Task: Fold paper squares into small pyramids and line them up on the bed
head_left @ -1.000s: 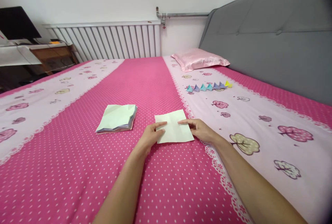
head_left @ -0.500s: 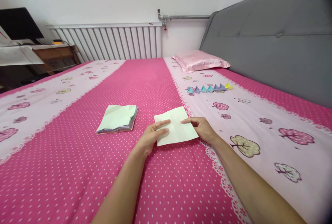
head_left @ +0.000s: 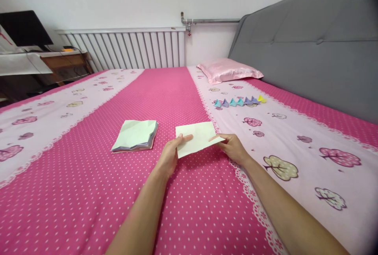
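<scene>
Between my two hands is a pale green sheet of paper [head_left: 196, 140], held just over the pink bedspread with its near edge bent upward. My left hand [head_left: 171, 153] grips its left side, thumb and a finger on the paper. At the right edge, my right hand [head_left: 232, 145] pinches the sheet, and part of its fingers is hidden behind the paper. Left of my hands lies a stack of square paper [head_left: 136, 135], pale green on top with mauve and other colours showing at the sides.
A row of small folded paper pieces [head_left: 233, 102] in teal, purple and yellow stands on the bedspread [head_left: 118, 192] at the right. Beyond it is a pink pillow [head_left: 228, 70]. A grey headboard [head_left: 307, 42] rises at the right; a radiator [head_left: 126, 48] lines the far wall.
The sheet lay nearly flat under my fingers before; now its near edge is lifted and bent upward. My left thumb has moved up along the sheet. The view has shifted slightly.
</scene>
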`<state>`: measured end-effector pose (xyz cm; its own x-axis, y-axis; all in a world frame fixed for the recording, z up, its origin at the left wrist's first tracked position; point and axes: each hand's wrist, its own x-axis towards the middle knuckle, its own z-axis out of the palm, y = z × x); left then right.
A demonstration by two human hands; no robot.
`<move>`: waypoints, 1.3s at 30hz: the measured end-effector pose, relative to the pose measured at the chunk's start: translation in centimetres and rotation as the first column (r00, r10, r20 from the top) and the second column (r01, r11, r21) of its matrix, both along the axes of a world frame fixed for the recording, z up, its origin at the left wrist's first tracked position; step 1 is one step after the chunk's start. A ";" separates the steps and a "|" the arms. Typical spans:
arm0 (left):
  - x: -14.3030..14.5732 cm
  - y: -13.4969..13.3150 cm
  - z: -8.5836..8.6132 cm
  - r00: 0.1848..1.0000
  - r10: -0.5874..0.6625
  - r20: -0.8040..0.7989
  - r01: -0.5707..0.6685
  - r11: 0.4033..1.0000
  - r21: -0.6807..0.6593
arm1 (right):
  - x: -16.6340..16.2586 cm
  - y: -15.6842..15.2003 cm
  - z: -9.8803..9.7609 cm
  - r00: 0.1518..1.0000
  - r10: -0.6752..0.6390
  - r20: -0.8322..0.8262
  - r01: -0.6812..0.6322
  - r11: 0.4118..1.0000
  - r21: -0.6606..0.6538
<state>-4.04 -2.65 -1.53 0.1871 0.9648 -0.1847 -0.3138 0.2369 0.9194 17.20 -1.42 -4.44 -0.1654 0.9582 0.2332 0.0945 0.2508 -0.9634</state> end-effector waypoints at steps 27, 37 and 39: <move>1.2 0.2 -1.3 0.966 0.243 -0.090 -0.225 0.958 0.181 | -3.0 -1.1 0.4 0.913 -0.360 -0.191 0.330 0.928 -0.172; 1.3 -0.1 -1.0 0.968 0.248 -0.037 -0.237 0.953 0.192 | -3.2 -1.2 0.3 0.865 -0.442 -0.237 0.416 0.896 -0.155; 1.3 -0.1 -1.0 0.976 0.215 -0.030 -0.206 0.960 0.192 | -3.1 -1.1 0.3 0.847 -0.474 -0.240 0.448 0.880 -0.156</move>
